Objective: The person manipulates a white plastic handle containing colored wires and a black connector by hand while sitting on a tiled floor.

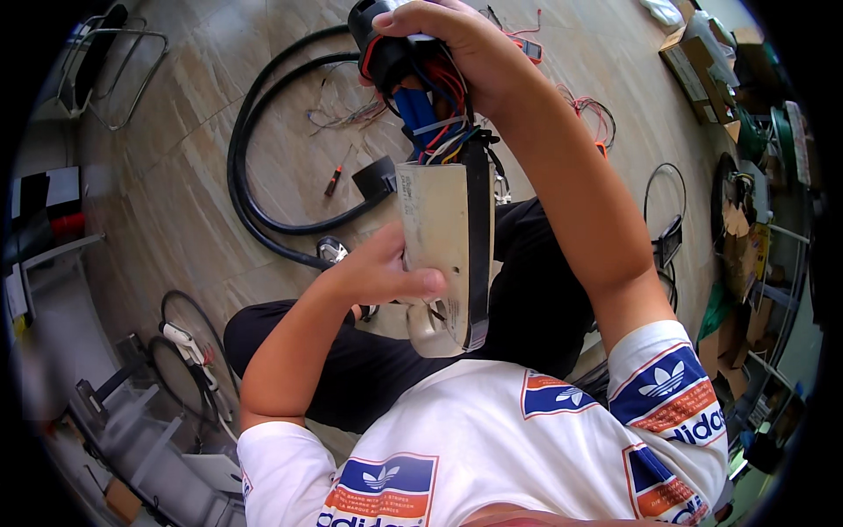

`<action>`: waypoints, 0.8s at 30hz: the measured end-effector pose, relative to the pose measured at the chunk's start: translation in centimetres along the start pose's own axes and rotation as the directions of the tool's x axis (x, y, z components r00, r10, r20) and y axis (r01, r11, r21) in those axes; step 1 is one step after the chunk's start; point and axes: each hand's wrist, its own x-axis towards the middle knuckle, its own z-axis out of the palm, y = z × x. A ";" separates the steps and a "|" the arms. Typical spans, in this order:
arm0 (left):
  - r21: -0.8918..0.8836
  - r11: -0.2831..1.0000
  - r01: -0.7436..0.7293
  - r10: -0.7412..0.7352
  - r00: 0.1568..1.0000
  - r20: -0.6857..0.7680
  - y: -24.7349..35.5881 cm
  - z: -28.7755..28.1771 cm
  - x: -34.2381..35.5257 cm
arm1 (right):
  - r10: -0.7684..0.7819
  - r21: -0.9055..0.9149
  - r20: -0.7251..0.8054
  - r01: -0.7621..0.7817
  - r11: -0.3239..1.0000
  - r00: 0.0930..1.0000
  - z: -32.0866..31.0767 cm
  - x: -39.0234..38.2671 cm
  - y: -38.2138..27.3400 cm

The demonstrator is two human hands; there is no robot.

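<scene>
Fingers of the left hand (382, 268) grip the cream casing (432, 224) near the frame's centre, while those of the right hand (470, 48) clamp the black end piece (393, 60) at upper centre. Coloured wires (450, 143) run between both parts.

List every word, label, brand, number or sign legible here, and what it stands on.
White shirt: blue lettering and white emblems on blue-and-orange panels; wording not transcribed.
Cream casing: dark print, too small to read.
Cardboard box: any print is too small to read.
</scene>
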 end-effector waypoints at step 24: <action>0.361 0.900 -0.245 0.432 0.609 -0.665 2.0 -3.7 1.9 | 0.424 -0.876 0.042 -0.171 0.451 0.905 3.5 -9.6 1.5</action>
